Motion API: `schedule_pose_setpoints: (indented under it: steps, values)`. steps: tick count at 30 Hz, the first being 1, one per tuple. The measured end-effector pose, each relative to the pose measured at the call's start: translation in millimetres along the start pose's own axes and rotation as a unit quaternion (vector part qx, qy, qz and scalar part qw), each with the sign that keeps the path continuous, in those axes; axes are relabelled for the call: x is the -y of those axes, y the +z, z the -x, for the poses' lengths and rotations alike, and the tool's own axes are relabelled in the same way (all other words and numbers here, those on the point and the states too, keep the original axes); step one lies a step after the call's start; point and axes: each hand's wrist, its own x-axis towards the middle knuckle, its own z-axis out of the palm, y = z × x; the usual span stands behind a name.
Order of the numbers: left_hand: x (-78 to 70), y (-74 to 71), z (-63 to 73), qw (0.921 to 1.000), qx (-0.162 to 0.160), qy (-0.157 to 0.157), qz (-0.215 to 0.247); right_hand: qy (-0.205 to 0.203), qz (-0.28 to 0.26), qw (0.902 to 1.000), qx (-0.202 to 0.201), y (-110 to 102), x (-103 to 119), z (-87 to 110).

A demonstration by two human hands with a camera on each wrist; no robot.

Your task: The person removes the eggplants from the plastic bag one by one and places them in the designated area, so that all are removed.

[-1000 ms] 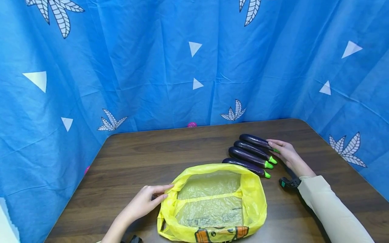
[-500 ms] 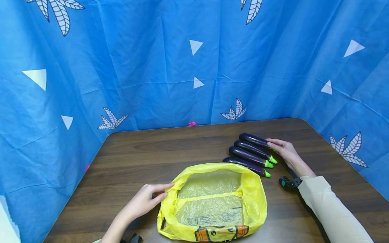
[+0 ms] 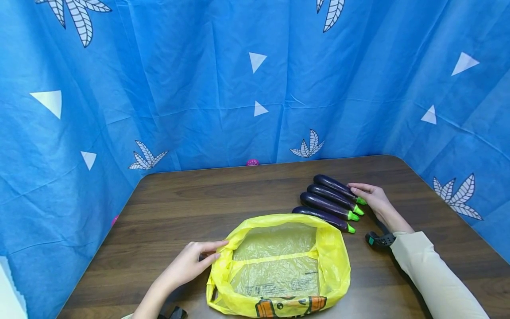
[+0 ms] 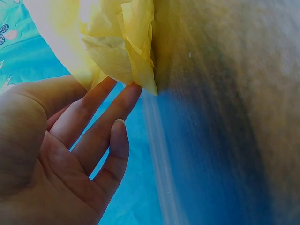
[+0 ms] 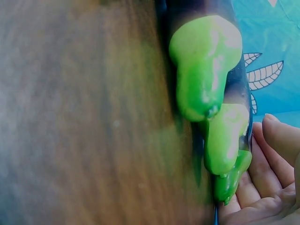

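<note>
A yellow plastic bag (image 3: 338,266) stands with its mouth wide open near the front of the table, orange print on its front. At its left rim, my left hand (image 3: 195,263) pinches the plastic between thumb and fingers; the left wrist view shows the bag's edge (image 4: 119,61) there. Several dark purple eggplants (image 3: 324,203) with green stem ends lie side by side to the right, the nearest partly behind the bag. My right hand (image 3: 374,199) is at the stem end of the farthest eggplant (image 3: 334,182), fingers loosely extended, thumb apart from it in the right wrist view.
The dark wood-grain table (image 3: 179,208) has rounded far corners. A blue curtain (image 3: 199,88) with white triangles and leaves hangs behind it and along the sides. A black wrist strap (image 3: 380,240) sits on the right forearm.
My right hand has shifted slightly left and back off the farthest eggplant's green stem end, which shows more now. The left hand and bag have stayed in place.
</note>
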Motion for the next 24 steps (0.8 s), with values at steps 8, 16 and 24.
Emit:
schedule_pose_setpoints:
  steps: [8, 16, 24]
  values:
    - [-0.8, 0.6, -0.3, 0.9999, -0.004, 0.003, 0.009, -0.004, -0.005, 1.0000, -0.002, -1.3, -0.1, 1.0]
    - [-1.4, 1.8, -0.5, 0.9993, -0.031, 0.019, 0.010, -0.010, -0.021, 0.9997, 0.003, -3.9, 1.4, 5.0]
    - [-1.0, 3.3, 1.0, 0.9986, -0.053, 0.000, 0.000, -0.025, -0.040, 0.9988, -0.010, -9.7, 1.5, 11.4]
